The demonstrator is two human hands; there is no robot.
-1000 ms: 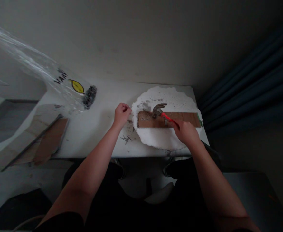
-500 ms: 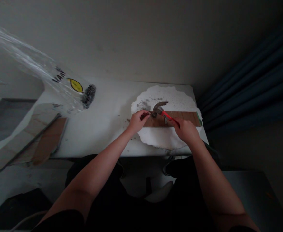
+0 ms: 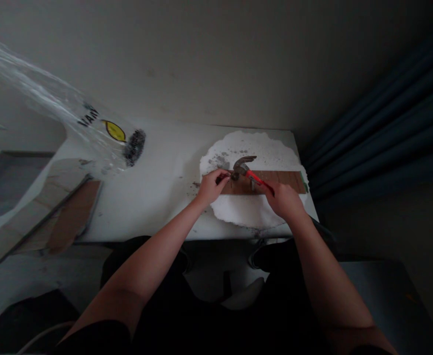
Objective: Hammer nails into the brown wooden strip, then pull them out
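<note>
A brown wooden board [image 3: 275, 181] lies across a round white foam pad [image 3: 253, 212] on the white table [image 3: 157, 192]. My right hand [image 3: 284, 199] is closed around the red handle of a claw hammer [image 3: 246, 168], whose metal head hovers over the board's left end. My left hand [image 3: 212, 185] is pinched at that left end, just under the hammer head. What it pinches is too small and dark to make out.
A clear plastic bag [image 3: 90, 133] with a yellow label and dark contents leans at the table's left. Flat wooden pieces [image 3: 68, 217] lie at the left edge. Small dark bits are scattered near the pad. A wall is behind, a dark curtain [image 3: 386, 123] to the right.
My left hand moved right from the bare table onto the board's left end, below the hammer head. My right hand and the hammer have barely shifted.
</note>
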